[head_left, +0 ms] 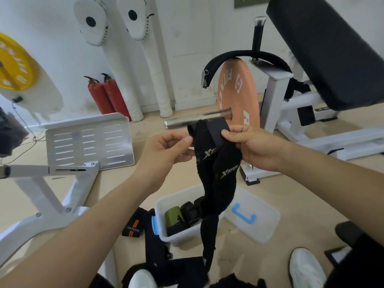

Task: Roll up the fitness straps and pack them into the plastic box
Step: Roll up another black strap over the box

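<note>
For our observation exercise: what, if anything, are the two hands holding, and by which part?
The left hand and right hand both pinch the upper end of a long black fabric strap with white lettering; the rest hangs loose.

The strap (216, 163) is black cloth, fuzzy and dull. The box (162, 208) is smooth, milky plastic, and so is its lid (264, 221). The bar (187, 121) is shiny metal. The flat plate (89, 140) with slots is dull grey metal. The bench pad (324, 50) looks smooth and black.

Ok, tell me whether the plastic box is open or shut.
Open. The plastic box has nothing covering it; the lid lies flat beside it, and rolled straps show inside.
</note>
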`<control>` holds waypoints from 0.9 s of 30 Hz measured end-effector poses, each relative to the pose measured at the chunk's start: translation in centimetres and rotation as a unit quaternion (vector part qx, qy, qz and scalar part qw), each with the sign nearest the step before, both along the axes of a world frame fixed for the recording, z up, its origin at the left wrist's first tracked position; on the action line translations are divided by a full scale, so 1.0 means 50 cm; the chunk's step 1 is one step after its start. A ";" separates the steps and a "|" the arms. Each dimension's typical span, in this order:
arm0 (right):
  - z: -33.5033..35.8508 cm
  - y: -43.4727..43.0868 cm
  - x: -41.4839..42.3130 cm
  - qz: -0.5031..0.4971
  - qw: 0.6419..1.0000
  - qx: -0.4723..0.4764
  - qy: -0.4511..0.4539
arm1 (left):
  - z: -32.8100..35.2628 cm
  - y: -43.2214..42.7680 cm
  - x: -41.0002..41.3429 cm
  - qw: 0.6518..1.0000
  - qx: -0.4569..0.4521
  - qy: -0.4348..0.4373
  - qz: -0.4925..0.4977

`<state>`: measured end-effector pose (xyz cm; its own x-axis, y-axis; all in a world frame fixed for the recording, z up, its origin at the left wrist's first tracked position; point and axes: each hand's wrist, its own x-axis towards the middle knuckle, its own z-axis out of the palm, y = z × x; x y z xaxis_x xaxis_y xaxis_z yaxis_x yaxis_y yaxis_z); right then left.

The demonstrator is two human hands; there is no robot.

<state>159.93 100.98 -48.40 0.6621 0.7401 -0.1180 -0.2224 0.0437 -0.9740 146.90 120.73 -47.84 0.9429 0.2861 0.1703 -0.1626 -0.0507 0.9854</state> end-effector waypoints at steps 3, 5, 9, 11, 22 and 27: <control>-0.002 -0.004 0.001 0.013 1.000 -0.008 -0.007 | -0.006 -0.003 -0.001 0.996 0.086 0.002 0.016; -0.004 -0.006 0.003 0.020 1.000 -0.013 -0.013 | -0.011 0.003 0.001 0.990 0.138 -0.005 0.036; -0.008 -0.015 0.009 0.018 0.998 -0.041 -0.040 | -0.017 0.059 0.011 0.909 0.382 -0.048 0.157; -0.012 -0.015 0.010 0.018 0.996 -0.062 -0.059 | -0.020 0.078 0.011 0.880 0.424 -0.062 0.203; -0.028 -0.001 -0.001 -0.036 0.992 -0.055 -0.105 | 0.006 0.028 -0.004 0.947 0.085 0.303 0.070; -0.029 0.005 -0.008 -0.022 0.991 -0.053 -0.119 | -0.018 0.011 0.006 0.976 0.029 0.213 0.034</control>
<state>159.51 101.22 -49.85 0.7119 0.7017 -0.0294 0.0143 -0.0564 -0.9983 147.22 121.26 -48.75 0.9105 0.3530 -0.2155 0.2674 -0.1050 0.9578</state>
